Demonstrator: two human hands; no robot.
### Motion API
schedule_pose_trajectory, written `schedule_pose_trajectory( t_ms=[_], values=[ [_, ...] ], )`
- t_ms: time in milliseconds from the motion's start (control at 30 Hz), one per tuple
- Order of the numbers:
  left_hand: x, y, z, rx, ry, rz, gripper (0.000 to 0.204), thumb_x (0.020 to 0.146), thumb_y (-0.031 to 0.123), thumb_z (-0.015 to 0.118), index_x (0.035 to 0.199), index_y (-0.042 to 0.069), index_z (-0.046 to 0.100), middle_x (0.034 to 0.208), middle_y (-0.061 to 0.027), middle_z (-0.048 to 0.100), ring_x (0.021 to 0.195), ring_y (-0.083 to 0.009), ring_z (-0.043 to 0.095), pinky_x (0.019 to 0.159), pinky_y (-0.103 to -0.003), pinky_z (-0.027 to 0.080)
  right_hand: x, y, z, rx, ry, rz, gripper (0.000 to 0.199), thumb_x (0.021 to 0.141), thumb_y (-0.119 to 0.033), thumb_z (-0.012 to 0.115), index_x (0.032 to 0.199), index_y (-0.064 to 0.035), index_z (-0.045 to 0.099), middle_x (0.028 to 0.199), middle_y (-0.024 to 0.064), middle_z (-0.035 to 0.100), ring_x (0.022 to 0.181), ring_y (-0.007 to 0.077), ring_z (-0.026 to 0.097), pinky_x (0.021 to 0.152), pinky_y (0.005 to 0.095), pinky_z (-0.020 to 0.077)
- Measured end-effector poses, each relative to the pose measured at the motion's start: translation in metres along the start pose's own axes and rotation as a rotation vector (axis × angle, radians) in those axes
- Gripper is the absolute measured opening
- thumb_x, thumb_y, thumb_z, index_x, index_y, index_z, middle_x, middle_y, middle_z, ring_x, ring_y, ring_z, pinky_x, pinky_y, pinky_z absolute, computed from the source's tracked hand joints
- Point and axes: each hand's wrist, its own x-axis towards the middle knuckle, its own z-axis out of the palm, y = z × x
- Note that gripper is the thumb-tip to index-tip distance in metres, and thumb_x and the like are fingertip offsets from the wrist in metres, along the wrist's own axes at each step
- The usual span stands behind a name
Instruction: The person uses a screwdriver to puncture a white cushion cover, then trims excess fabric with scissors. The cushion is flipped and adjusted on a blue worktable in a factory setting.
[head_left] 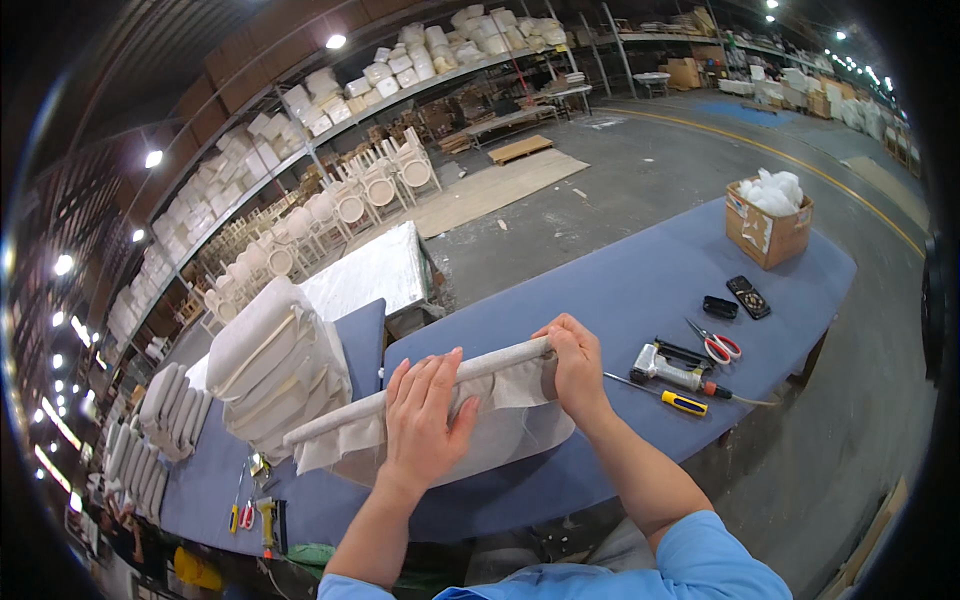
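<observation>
I am apparently smoothing fabric (512, 386), right grip (576, 368) pinching one end of the cushion (505, 428), left grip (425, 415) spread across; next needs even tension.

left hand (425, 425): palm down, extended | right hand (574, 368): curled, gripping

I've got a light blue top (560, 586) on my end of the feed, short-sleeved, looks like soft fabric. The right sleeve (712, 556) shows up big and kinda creased, while I only catch a sliver of the left sleeve (350, 588). Past those, it's bare forearms (640, 465), bare left hand (425, 412), bare right hand (580, 368).
</observation>
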Motion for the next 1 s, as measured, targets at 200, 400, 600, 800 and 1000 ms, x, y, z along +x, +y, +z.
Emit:
schedule_pose_trajectory(
  t_ms=[200,400,600,800,1000],
  values=[
    [-0.049,-0.083,-0.084,0.174,-0.222,-0.341,0.046,0.101,0.025,0.065,0.143,0.007,0.064,0.128,-0.0210,0.072,0.125,-0.0370,0.065,0.118,-0.054,0.037,0.003,0.008,0.012,-0.171,0.060,-0.143,0.038,0.114,-0.032,0.045,0.098,-0.0043,0.066,0.088,-0.0006,0.059,0.085,0.0079,0.050,0.077,0.0275,0.0427],
    [-0.158,-0.194,-0.116,-0.605,-0.063,-0.932,0.044,0.106,0.029,0.066,0.143,0.006,0.063,0.127,-0.0106,0.073,0.120,-0.0221,0.066,0.107,-0.039,0.049,-0.002,0.050,0.003,-0.209,0.058,-0.267,0.037,0.116,-0.033,0.043,0.124,-0.0027,0.063,0.111,0.0054,0.063,0.107,0.0146,0.056,0.097,0.0297,0.0443],
    [-0.222,-0.200,-0.028,-1.231,0.151,-1.087,0.049,0.110,0.032,0.063,0.151,0.007,0.054,0.143,-0.0040,0.064,0.126,-0.0203,0.063,0.108,-0.040,0.051,-0.060,0.139,-0.035,-0.337,0.023,-0.075,0.058,0.117,-0.047,0.030,0.134,0.0008,0.058,0.125,0.0113,0.063,0.119,0.0219,0.056,0.108,0.0368,0.0411],
    [-0.197,-0.152,-0.005,-1.341,0.430,-1.059,0.047,0.107,0.023,0.069,0.146,0.002,0.053,0.138,-0.0073,0.063,0.122,-0.0189,0.061,0.108,-0.037,0.049,-0.017,0.166,-0.030,-0.144,0.115,0.159,0.077,0.115,-0.058,0.027,0.150,0.0066,0.050,0.150,0.0166,0.057,0.137,0.0252,0.051,0.119,0.0387,0.0341],
    [-0.188,-0.036,-0.011,-1.242,0.586,-0.970,0.052,0.100,0.010,0.076,0.145,0.002,0.050,0.136,-0.0089,0.064,0.118,-0.0174,0.063,0.104,-0.035,0.051,0.085,0.121,-0.003,-0.308,-0.009,0.049,0.067,0.117,-0.050,0.032,0.143,0.0060,0.059,0.141,0.0164,0.064,0.133,0.0265,0.055,0.116,0.0370,0.0379]
  ],
)
